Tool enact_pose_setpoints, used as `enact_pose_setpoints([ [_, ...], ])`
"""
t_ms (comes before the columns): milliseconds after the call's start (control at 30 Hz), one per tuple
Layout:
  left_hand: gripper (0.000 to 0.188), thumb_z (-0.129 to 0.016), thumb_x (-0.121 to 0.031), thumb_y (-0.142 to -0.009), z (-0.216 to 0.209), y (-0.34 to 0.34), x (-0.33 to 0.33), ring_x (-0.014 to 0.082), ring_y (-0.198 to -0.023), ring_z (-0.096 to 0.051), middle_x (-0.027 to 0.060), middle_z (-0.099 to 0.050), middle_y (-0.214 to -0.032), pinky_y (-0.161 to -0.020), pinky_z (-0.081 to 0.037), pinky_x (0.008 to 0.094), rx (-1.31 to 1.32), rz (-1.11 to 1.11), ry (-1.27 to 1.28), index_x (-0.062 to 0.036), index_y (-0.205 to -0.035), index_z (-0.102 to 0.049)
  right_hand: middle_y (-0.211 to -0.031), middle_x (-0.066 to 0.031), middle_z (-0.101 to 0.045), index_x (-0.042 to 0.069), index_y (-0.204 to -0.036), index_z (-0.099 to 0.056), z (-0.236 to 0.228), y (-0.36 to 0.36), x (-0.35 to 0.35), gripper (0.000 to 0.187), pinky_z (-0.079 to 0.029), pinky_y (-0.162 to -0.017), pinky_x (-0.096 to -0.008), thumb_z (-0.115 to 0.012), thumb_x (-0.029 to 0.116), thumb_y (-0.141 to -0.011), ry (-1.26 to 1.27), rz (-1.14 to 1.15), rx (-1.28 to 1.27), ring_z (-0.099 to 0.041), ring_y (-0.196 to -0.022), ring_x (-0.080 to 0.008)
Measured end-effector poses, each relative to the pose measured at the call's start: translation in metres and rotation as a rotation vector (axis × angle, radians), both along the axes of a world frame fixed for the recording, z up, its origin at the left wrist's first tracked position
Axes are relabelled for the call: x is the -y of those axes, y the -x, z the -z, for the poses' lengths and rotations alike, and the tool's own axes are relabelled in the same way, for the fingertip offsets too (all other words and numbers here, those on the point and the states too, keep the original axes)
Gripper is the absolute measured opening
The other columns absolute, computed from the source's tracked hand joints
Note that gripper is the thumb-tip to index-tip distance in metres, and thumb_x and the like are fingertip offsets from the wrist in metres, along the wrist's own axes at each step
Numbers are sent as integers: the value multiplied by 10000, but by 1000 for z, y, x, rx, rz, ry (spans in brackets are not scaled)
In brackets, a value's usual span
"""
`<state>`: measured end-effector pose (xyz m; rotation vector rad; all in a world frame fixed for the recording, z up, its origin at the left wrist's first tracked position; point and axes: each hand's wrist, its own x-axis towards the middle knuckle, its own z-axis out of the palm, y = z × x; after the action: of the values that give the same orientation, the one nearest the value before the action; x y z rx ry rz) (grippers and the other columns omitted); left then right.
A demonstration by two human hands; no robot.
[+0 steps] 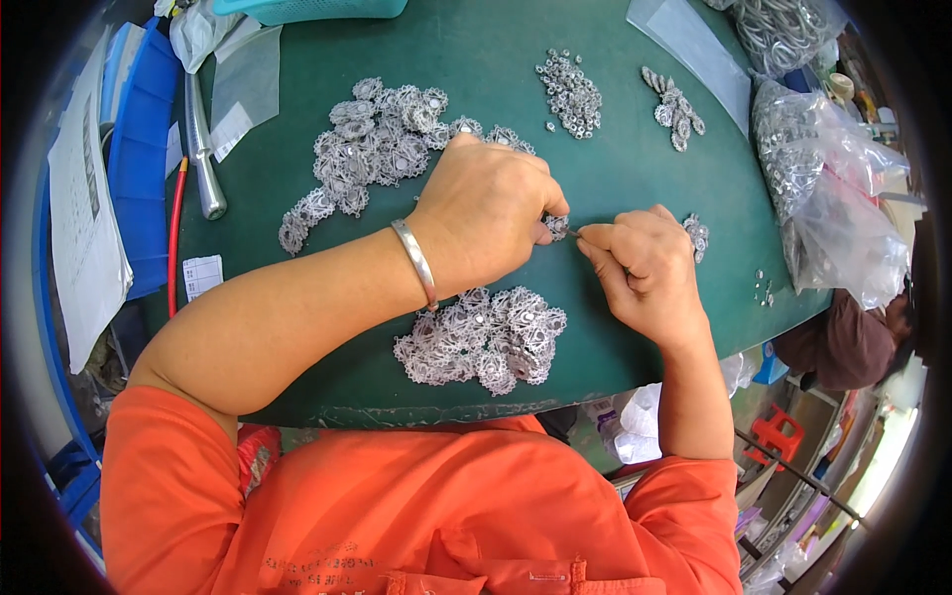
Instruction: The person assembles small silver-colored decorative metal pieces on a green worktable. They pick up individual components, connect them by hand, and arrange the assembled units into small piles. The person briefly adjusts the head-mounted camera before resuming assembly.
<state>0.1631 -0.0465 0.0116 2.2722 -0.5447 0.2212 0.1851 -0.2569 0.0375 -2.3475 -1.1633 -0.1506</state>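
Observation:
Over the middle of the green table, my left hand (491, 203) pinches a small silver-grey openwork metal piece (556, 227) between thumb and forefinger. My right hand (643, 263) is closed just to its right, pinching a thin dark item at the piece's edge, too small to name. Beyond my left hand spreads a heap of similar lacy grey pieces (382, 139). A second heap (481, 339) lies nearer me, below my left wrist. Close to my right knuckles rests a small cluster of grey pieces (697, 236).
Small metal rings (572, 94) and overlapping oval pieces (679, 114) lie at the back. Plastic bags of metal parts (823, 178) line the right edge. At left are a blue bin (139, 159), a metal rod (203, 159) and a red rod (177, 238). Another person (843, 342) sits at right.

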Motion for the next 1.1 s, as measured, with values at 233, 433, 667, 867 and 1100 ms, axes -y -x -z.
enact_pose_setpoints([
  [233,199,-809,-86,-646,0,-1,0,228,-735,-644,28,-686,-765,-719,-427,383,4,5,-8,-87,-837,-753,-611,-36,-564,78,-762,-657,3,7,-5,77,-381,-551,-365,-729,56,-747,15,78,88,-570,-563,-234],
  [433,195,-817,-93,-637,-1,-1,0,238,-702,-643,42,-680,-744,-681,-445,382,17,4,23,-79,-819,-751,-575,-44,-537,75,-770,-656,1,10,-4,75,-364,-531,-371,-724,48,-751,18,91,56,-558,-537,-238],
  [667,203,-819,-99,-630,1,-2,-1,240,-700,-645,43,-680,-740,-673,-446,382,22,3,26,-76,-820,-751,-571,-36,-526,72,-776,-663,4,11,-5,74,-356,-526,-364,-724,46,-744,-24,97,90,-553,-532,-222],
  [867,204,-817,-104,-634,1,-1,0,230,-704,-644,40,-679,-738,-677,-444,378,53,-1,-2,-82,-825,-750,-570,-27,-510,78,-782,-671,8,13,-11,88,-349,-522,-366,-727,49,-720,-27,81,165,-545,-523,-220],
  [1100,201,-820,-113,-636,2,-2,-1,233,-714,-645,34,-671,-730,-684,-445,378,24,-3,19,-84,-821,-747,-563,-37,-510,73,-757,-644,-2,17,-12,81,-354,-520,-379,-718,54,-730,95,101,157,-550,-520,-232],
])
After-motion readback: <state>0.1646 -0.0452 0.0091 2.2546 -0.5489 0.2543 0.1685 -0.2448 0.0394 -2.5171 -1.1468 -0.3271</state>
